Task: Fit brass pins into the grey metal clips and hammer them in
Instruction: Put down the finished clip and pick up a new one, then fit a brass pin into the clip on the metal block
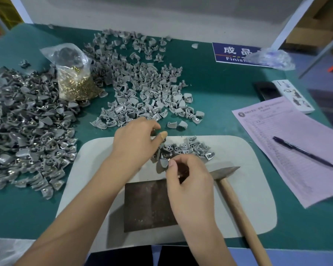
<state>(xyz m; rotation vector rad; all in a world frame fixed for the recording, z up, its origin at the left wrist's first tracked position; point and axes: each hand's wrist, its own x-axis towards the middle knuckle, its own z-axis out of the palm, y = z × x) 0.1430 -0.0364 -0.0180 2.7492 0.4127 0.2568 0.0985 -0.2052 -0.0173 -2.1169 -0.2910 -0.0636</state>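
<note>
While the left hand (pixel 136 139) steadies the small cluster of grey metal clips (pixel 183 148) on the pale mat (pixel 248 189), the right hand (pixel 186 179) pinches a small brass pin (pixel 169 159) against one clip: fitting stage. Next probably means seating it, then taking the wooden-handled hammer (pixel 236 204) lying just beside.

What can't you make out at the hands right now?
Head view only:
- Brass pin at right hand fingertips: too small to confirm.
- Clips under left hand: hidden by the palm.
- Hammer handle end: cut off by bottom edge.
- Blue sign: partly covered by a plastic bag.
</note>
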